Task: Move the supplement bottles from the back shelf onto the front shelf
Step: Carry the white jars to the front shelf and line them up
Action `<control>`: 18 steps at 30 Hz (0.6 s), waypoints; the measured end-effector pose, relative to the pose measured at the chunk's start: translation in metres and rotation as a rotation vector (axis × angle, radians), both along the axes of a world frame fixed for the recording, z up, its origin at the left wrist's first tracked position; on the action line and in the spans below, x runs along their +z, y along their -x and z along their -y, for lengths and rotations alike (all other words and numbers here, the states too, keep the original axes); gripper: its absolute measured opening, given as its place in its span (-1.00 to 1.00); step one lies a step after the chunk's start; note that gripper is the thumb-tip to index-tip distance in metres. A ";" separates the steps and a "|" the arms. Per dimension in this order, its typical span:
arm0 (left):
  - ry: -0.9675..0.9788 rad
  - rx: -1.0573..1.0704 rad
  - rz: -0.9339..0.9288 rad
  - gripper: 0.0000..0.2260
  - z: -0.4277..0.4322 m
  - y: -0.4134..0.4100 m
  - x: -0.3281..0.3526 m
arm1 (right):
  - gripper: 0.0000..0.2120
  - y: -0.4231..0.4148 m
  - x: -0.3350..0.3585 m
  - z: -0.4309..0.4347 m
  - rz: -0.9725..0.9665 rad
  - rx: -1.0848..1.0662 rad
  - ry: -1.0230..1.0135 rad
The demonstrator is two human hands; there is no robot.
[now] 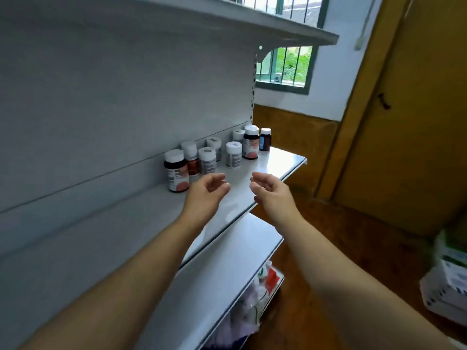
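Head cam looks down along a grey metal shelving unit, pic a bit blurry. I see the supplement bottles (233, 155) standing upright in a cluster on the middle shelf (278, 162), all toward the far end and close to the rear panel (101, 109); the front strip of that shelf is bare.

Nearest is a dark bottle (176, 171) w/ white cap and pinkish label. Just beside it are an amber bottle (190, 157) and a grey-label bottle (207, 160). Farthest out is a small dark-capped bottle (265, 140) w/ a blue label, next to a 2nd pink-label bottle (251, 142). Label text is too soft to read.

Both arms reach over the middle shelf. L hand (207, 189) has fingers loosely curled, palm turned inward, nothing in it. It's near the grey-label bottle, apparently not touching, but blur makes that hard to call. R hand (269, 192) mirrors it: relaxed, fingers slack, holding nothing, over the shelf's front edge. Hands are apart w/ a gap between them.

Upper shelf (227, 18) overhangs at top. Lower shelf (227, 261) sits below, w/ some red/white packets (270, 276) under it. Barred window (290, 66) is at the back, yellow door (417, 122) at right, and stacked boxes (447, 279) at the right edge.
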State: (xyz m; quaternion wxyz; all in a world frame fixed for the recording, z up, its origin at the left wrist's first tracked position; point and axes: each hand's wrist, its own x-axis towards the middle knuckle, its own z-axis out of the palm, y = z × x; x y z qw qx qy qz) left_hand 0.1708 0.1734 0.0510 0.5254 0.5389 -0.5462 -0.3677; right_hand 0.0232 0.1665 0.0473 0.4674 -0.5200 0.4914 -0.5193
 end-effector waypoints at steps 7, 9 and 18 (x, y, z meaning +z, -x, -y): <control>-0.104 0.211 -0.048 -0.76 0.085 0.070 -0.014 | -0.67 0.076 -0.005 0.117 -0.088 0.211 -0.058; -0.109 0.273 -0.058 -0.77 0.107 0.075 -0.018 | -0.66 0.080 -0.011 0.149 -0.117 0.258 -0.073; -0.184 0.480 -0.073 -0.68 0.196 0.078 -0.061 | -0.58 0.058 -0.051 0.263 -0.138 0.375 -0.134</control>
